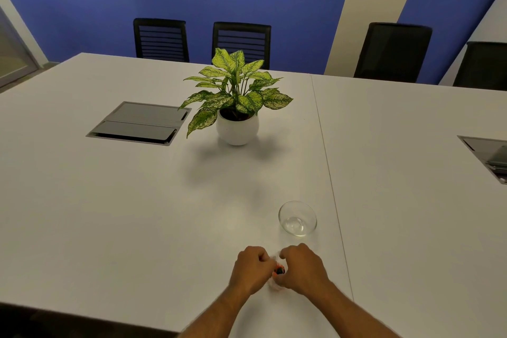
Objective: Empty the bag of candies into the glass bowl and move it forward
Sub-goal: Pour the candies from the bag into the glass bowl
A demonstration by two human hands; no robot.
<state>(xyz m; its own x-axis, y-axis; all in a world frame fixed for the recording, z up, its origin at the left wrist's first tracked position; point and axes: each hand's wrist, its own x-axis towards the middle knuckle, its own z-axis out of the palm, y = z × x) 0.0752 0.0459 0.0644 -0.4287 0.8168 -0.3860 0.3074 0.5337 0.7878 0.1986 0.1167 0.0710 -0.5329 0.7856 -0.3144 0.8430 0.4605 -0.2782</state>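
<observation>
Resting on white tabletop (137, 214), bag of candies (277, 271) gripped by fingers of left hand (253, 269) and right hand (303, 266), empty glass bowl (297, 218) positioned just beyond.

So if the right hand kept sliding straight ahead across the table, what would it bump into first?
Probably the glass bowl. It sits just ahead of the right hand, with bare table between. Depth is hard to judge, so it might only clip the rim.

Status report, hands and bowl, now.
Both hands, left and right, shut on bag. Bowl empty, just ahead. Path forward clear up to the plant.
</observation>
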